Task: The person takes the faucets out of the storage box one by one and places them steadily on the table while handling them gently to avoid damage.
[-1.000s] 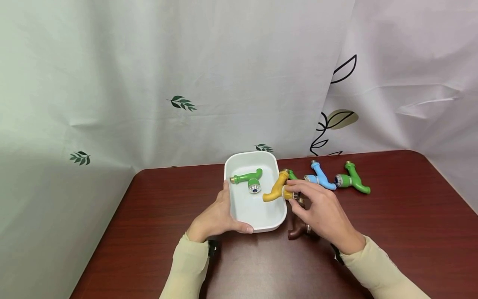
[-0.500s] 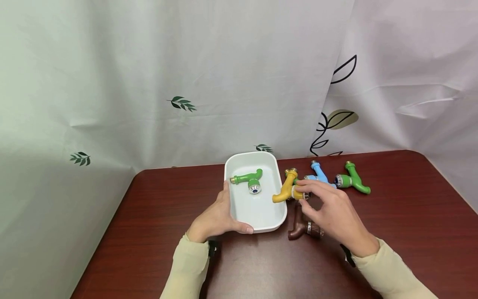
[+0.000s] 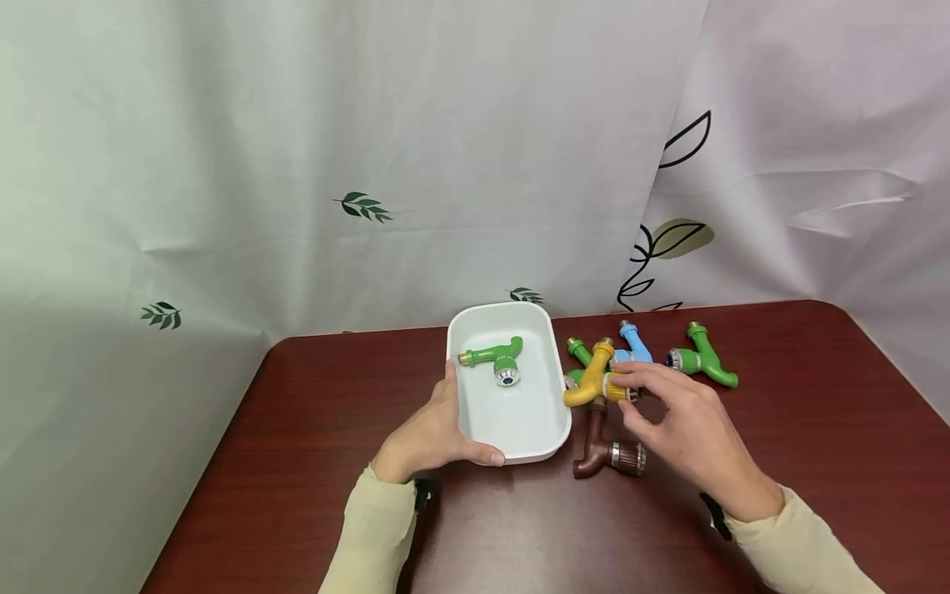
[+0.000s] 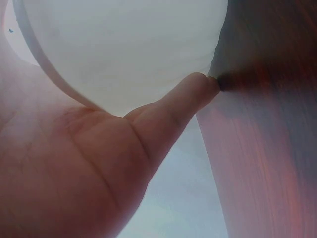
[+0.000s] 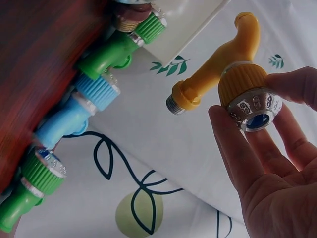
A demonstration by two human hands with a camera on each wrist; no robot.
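Note:
My right hand [image 3: 686,421] pinches a yellow water tap [image 3: 591,379] by its ribbed knob, raised at the right side of a white tray [image 3: 512,450]. In the right wrist view the tap's silver knob cap faces the palm, and its threaded end points away from the fingers. My left hand [image 3: 423,433] lies against the tray's near left corner, fingers straight along the left wall and thumb stretched along the near edge. One green tap [image 3: 493,355] lies inside the tray. Below the yellow tap, a brown tap [image 3: 594,445] rests on the table.
Right of the tray, another green tap [image 3: 579,351] is partly covered by the yellow one. A blue tap [image 3: 634,342] and a further green tap [image 3: 705,355] lie beyond my right hand. The dark red table [image 3: 334,396] ends at a white patterned sheet [image 3: 445,165] behind.
My right hand has moved rightward with the yellow tap, from over the tray's inside to its right side, uncovering the brown tap. The left hand and tray have stayed put.

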